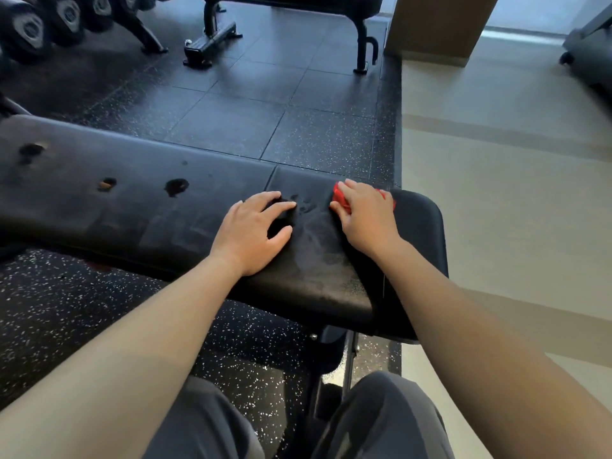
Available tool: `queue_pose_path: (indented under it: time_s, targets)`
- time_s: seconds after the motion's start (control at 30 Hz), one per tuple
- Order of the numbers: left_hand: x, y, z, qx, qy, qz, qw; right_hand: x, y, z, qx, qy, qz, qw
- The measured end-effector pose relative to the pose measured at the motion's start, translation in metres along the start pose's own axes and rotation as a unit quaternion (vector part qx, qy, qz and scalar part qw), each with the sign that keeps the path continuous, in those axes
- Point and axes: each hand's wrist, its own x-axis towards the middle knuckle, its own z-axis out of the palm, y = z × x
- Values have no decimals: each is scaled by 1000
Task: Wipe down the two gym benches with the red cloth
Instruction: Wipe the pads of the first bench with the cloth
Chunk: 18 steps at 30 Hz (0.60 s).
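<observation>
A black padded gym bench (139, 207) runs from the left edge to the right in front of me, its pad worn with several torn holes and a dull wet smear near the seat end. My right hand (364, 217) presses the red cloth (341, 197) flat on the seat pad near its far edge; only the cloth's red edges show around my fingers. My left hand (255, 230) rests flat on the pad just left of it, fingers spread, holding nothing. A second black bench (357, 34) stands at the top, only its frame and legs in view.
A dumbbell rack (49, 21) fills the top left corner. Black speckled rubber tiles (231, 120) cover the floor between the benches, meeting pale flooring (496, 167) on the right. A brown pillar (440, 24) and a grey machine (589, 51) stand at the top right. My knees show at the bottom.
</observation>
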Motion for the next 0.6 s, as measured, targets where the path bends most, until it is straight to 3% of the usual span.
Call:
queue_pose_path:
  time_s: [0.2, 0.6]
  targets:
    - [1, -2, 0, 0, 2, 3, 1000, -43, -14, 5, 37, 1, -33, 999]
    - [0, -1, 0, -17, 11, -5, 1000, 49, -12, 20, 14, 11, 30, 999]
